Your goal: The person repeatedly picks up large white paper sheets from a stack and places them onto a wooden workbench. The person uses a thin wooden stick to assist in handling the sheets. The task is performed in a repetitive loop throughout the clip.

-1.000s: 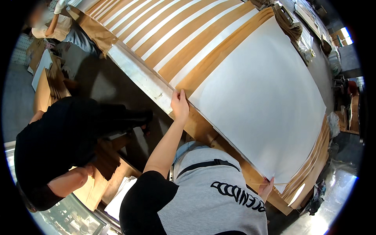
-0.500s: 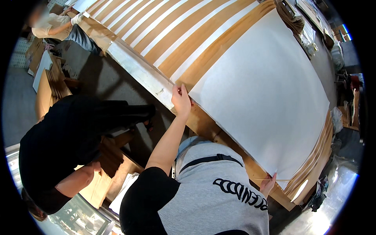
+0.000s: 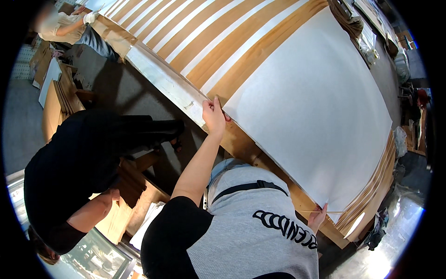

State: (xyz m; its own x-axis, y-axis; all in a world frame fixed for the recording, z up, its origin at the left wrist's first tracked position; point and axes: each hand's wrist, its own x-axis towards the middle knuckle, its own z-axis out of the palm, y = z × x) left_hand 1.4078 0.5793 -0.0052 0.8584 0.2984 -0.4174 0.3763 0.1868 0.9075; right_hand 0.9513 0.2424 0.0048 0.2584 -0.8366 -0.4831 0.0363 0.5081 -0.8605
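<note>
My left hand [image 3: 214, 117] is closed at the near edge of a brown veneer-like sheet [image 3: 251, 65], its thumb and fingers pinched over the corner. Just right of it begins a large smooth white sheet [image 3: 316, 116], which covers the near part of the table. At that sheet's near right corner, my right hand [image 3: 317, 217] is closed around a thin light stick [image 3: 332, 212]. Its fingers touch the sheet's edge and are partly hidden. Beyond my left hand, brown and white sheets [image 3: 200, 37] overlap in staggered stripes.
A stack of brown sheets [image 3: 371, 195] fans out at the right. A person in black [image 3: 88, 162] bends at the left, beside brown boards [image 3: 60, 104]. Another person's gloved hand [image 3: 90, 17] is at the far table corner. A pale ledge [image 3: 162, 83] runs along the table's side.
The striped sheets and my left hand have shifted very slightly. The far person's gloved hand has moved a little left. My right hand stays in place.
</note>
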